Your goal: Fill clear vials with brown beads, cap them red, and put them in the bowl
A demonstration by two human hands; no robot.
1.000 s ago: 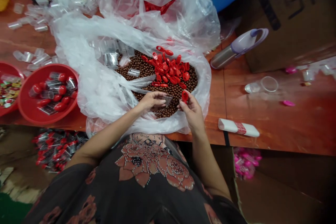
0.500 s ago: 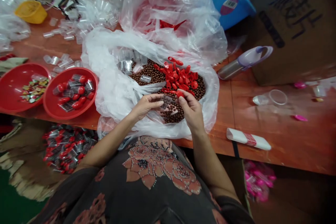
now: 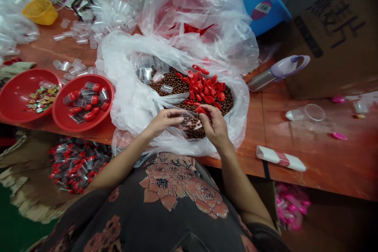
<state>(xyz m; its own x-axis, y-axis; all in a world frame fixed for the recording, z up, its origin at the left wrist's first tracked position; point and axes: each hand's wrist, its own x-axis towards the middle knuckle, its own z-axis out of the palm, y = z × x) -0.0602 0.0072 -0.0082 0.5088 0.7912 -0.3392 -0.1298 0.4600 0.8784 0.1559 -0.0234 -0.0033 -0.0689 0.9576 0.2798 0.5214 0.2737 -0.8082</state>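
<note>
The left hand [image 3: 163, 121] pinched a clear, thin-walled plastic cup [image 3: 186, 119] at its fingertips; the right hand's [image 3: 216, 126] thumb and fingers gripped a glossy red plastic cap [image 3: 201, 109], just above small round brown beads [image 3: 199, 133]. Both pieces seemed light and slick, the cup flexible, best held lightly by its sides, the cap stiffer. Compared with a second earlier, the cap sat nearer the cup, its hollow turned from view.

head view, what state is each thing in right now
Left hand: fingers closed on a clear container
Right hand: fingers closed on a red piece
White plastic bag: open, brown balls inside
Left red bowl: partly filled
Right red bowl: partly filled
Bottle: lid on
White packet: lying flat, red band around it
</note>
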